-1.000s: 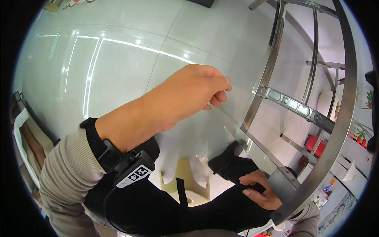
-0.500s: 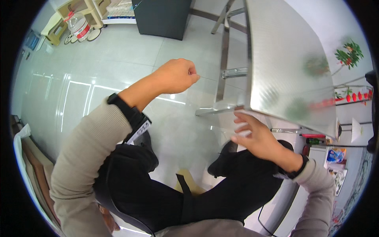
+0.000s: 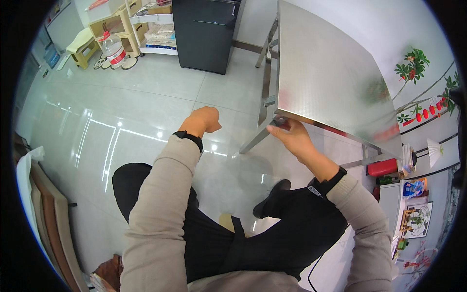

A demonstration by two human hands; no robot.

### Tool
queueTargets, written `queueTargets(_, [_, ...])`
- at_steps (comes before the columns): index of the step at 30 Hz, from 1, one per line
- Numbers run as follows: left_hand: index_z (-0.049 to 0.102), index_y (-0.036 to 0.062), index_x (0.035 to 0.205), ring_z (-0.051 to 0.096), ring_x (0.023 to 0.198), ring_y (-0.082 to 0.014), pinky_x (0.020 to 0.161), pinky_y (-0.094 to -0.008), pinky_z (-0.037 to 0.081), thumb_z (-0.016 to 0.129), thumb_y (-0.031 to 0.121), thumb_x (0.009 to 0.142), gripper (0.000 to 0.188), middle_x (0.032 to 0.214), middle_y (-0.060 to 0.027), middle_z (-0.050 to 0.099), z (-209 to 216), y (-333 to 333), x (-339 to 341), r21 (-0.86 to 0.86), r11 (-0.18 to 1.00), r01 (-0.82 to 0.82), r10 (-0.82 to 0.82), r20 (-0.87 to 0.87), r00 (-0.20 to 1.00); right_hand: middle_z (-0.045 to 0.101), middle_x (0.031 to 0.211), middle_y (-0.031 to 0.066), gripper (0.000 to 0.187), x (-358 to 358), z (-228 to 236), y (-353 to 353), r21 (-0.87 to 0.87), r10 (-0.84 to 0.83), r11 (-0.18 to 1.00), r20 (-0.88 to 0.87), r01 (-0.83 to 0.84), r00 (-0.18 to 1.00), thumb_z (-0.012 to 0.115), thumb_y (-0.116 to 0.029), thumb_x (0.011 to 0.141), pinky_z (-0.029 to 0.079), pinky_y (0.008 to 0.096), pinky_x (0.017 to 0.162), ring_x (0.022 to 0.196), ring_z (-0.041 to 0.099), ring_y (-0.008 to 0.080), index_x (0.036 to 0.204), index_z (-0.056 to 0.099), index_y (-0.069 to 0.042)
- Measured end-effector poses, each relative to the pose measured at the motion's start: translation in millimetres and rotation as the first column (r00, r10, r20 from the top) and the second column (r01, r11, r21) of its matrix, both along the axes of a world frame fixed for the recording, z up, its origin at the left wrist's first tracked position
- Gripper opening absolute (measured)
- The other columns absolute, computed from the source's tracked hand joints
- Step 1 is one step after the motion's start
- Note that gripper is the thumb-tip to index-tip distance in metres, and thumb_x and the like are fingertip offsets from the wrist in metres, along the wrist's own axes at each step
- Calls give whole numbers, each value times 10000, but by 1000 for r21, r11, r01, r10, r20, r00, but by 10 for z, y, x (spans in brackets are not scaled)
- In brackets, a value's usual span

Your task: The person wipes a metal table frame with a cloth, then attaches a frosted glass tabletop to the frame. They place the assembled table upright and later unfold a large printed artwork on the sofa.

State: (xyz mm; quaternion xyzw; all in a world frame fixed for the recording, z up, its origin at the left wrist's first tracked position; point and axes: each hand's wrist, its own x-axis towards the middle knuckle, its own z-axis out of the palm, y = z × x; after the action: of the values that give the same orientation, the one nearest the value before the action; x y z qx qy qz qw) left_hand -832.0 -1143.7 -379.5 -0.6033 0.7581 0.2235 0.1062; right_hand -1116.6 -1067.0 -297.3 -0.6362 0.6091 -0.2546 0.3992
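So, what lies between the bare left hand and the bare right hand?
In the head view, glossy pale floor tiles and a straight silver leg of the flat-topped metal table show between left hand and right hand.

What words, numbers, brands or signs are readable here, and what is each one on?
None is clear enough to quote.
White tag on the right wristband: dark marks, too small to read.
Red band on the clear bottle: any print too small.
Blue packet: any print too small and blurred.
Metal table: no lettering that I can make out.
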Motion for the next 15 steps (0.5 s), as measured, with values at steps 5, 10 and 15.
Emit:
queueTargets(5, [736, 47, 1046, 701, 1039, -348, 875, -444, 581, 677, 193, 855, 247, 1106, -161, 743, -208, 113, -178, -43, 997, -58, 52, -133, 990, 677, 957, 64, 423, 0, -73, -101, -156, -16, 988, 20, 19, 1000, 799, -366, 903, 500, 328, 849, 932, 620, 168, 1052, 680, 12])
queueTargets(10, [713, 112, 1176, 658, 1150, -326, 958, -444, 549, 721, 272, 858, 356, 1199, -101, 723, -721, 253, -268, 121, 992, -19, 20, -7, 1000, 664, 858, 33, 369, -43, -79, -121, -267, 33, 964, 120, 1, 992, 801, -350, 907, 505, 324, 784, 801, 590, 147, 924, 683, -2])
queueTargets(15, [720, 44, 1056, 697, 1065, -359, 886, -447, 575, 613, 85, 861, 227, 1122, -182, 728, -1226, 388, -333, 146, 989, -6, 10, -30, 999, 651, 840, 22, 305, -70, -29, -142, -234, 25, 972, 129, 6, 991, 796, -274, 918, 495, 307, 775, 794, 574, 130, 930, 688, 11])
